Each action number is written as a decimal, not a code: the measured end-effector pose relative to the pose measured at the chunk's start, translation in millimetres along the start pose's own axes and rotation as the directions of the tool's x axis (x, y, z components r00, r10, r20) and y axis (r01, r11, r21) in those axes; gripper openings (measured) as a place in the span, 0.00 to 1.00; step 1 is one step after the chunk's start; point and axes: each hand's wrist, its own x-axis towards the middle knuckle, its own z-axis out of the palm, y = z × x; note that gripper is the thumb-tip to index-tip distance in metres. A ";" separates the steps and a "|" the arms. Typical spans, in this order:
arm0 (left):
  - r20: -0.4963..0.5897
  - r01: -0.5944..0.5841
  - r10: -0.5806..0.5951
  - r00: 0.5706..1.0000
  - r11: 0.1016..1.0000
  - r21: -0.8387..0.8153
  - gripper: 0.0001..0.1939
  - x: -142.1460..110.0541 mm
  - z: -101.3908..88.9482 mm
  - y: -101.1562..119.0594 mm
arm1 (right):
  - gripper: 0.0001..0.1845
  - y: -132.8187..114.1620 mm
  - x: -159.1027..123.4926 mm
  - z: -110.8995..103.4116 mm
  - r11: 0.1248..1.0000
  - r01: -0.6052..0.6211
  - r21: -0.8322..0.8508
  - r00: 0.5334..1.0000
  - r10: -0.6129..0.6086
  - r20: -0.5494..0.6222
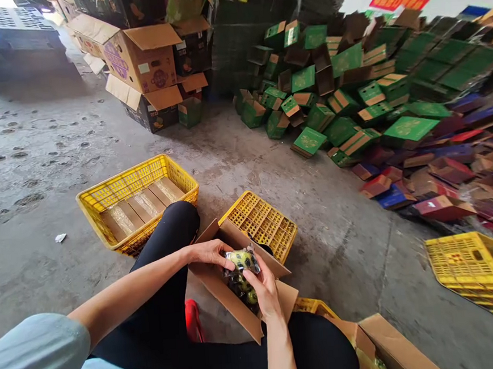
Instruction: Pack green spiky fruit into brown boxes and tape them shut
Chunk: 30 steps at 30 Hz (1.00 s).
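Between my left hand (211,253) and my right hand (263,285) is a clear plastic packet of green fruit (243,260) with dark marks on the wrapping. The fingers of each hand close on one end of it. Below the packet stands an open cardboard box (220,286) with its flaps folded out, between my knees. More wrapped green fruit (249,299) shows inside that box, partly covered by my right hand. What exact kind of fruit it is, I cannot tell.
A yellow crate (87,215) with several taped cartons stands at the left. An upturned yellow crate (270,219) sits just beyond the box. Another open carton (395,343) is at lower right, near a yellow crate (466,258). Green boxes (311,139) lie heaped behind.
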 end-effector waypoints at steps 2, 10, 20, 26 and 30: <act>-0.091 -0.016 0.021 0.996 0.999 0.050 0.32 1.2 -2.5 -1.3 | 0.37 -2.2 0.3 -1.6 1.000 0.008 -0.015 0.999 -0.007 0.046; -0.226 -0.114 0.138 0.964 0.986 0.119 0.34 3.9 -1.0 -3.4 | 0.24 3.0 10.8 -5.3 0.991 0.051 -0.127 0.993 -0.063 -0.100; -0.112 0.052 -0.083 0.990 0.966 -0.254 0.44 4.3 -2.2 -3.5 | 0.21 -4.7 8.5 -2.0 0.994 0.042 -0.099 0.981 -0.060 -0.184; 0.020 0.183 -0.191 0.981 0.898 -0.401 0.38 6.1 -4.8 -8.1 | 0.19 -1.5 8.3 -3.0 0.990 0.124 -0.066 0.977 -0.134 -0.168; -0.013 0.082 -0.094 0.995 0.915 -0.396 0.31 -1.0 -3.8 -2.1 | 0.16 -2.1 9.2 -3.7 0.976 0.213 -0.048 0.965 -0.218 -0.148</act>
